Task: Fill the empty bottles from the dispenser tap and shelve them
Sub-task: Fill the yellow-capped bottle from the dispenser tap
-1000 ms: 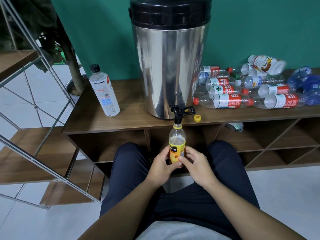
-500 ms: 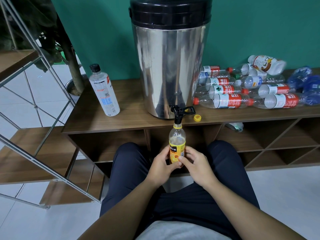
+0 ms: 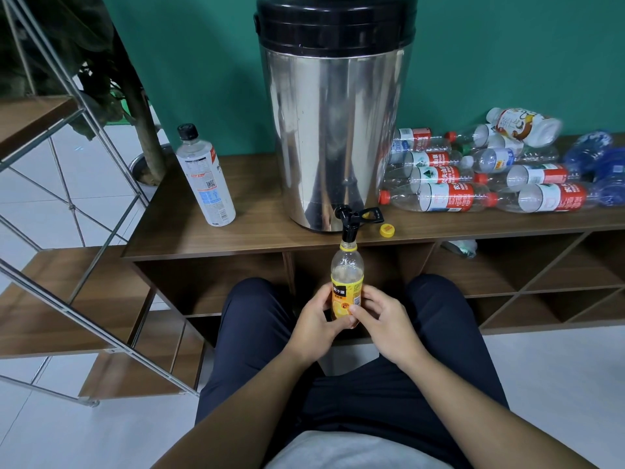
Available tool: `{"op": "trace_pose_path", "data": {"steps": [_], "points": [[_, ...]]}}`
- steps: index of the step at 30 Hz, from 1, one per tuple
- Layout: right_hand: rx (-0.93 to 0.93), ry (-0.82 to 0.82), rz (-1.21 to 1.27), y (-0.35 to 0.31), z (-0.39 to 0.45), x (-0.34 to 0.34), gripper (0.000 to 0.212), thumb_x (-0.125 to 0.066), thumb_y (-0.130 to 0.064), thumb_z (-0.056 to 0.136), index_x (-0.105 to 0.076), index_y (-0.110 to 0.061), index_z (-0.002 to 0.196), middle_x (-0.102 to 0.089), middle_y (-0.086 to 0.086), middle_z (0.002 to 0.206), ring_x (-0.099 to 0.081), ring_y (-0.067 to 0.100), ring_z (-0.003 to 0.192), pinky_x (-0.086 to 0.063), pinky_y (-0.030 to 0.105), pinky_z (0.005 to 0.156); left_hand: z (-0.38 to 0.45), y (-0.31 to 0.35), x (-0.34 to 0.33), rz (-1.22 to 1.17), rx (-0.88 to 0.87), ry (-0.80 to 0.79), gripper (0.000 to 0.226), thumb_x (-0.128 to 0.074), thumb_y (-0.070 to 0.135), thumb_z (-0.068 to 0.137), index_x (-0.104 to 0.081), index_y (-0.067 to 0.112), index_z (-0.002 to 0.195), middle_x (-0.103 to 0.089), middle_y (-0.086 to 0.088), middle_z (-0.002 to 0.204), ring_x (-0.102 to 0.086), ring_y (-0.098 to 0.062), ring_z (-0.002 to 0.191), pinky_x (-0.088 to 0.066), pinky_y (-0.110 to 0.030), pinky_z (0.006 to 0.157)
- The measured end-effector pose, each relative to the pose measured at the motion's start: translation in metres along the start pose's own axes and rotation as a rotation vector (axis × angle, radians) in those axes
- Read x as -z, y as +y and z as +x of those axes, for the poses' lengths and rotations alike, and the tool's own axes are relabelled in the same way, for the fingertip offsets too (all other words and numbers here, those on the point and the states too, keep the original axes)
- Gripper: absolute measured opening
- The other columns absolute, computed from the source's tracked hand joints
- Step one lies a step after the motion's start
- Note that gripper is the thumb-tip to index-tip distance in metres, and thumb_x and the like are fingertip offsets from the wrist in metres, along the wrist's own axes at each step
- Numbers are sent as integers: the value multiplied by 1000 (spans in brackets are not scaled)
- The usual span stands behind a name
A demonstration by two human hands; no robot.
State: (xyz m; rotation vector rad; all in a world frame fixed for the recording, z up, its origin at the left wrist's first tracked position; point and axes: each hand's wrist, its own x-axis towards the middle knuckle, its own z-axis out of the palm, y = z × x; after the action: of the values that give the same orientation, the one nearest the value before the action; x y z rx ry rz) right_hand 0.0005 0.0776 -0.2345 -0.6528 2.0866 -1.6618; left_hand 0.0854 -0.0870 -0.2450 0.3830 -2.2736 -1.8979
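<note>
Head view: we are gripping the yellow-labelled bottle (image 3: pixel 347 286) with our left hand (image 3: pixel 313 328) and right hand (image 3: pixel 384 321), directly beneath the dispenser tap (image 3: pixel 348 222).

bottle (image 3: pixel 347 277) under tap (image 3: pixel 348 221) — cap (image 3: pixel 387 230) right

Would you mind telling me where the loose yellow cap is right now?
In the head view, the yellow cap lies on the wooden shelf top, just right of the tap at the dispenser base.
</note>
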Motion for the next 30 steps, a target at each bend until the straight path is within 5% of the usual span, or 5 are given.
{"op": "trace_pose_path", "data": {"steps": [13, 30], "points": [[-4, -1, 12, -2, 0, -1, 44, -73, -9, 105, -68, -39, 136, -79, -16, 128, -73, 8, 123, -60, 39, 107, 0, -2, -1, -42, 22, -8, 59, -82, 7, 100, -61, 30, 149, -75, 3, 135, -72, -20, 130, -65, -55, 104], [-28, -1, -15, -5, -1, 0, 42, -73, -9, 105, -70, -29, 141, -78, -17, 128, -72, 6, 124, -59, 34, 107, 2, -4, -1, -44, 18, -5, 58, -83, 9, 99, -60, 31, 148, -74, 2, 135, -73, -21, 128, -64, -56, 104]]}}
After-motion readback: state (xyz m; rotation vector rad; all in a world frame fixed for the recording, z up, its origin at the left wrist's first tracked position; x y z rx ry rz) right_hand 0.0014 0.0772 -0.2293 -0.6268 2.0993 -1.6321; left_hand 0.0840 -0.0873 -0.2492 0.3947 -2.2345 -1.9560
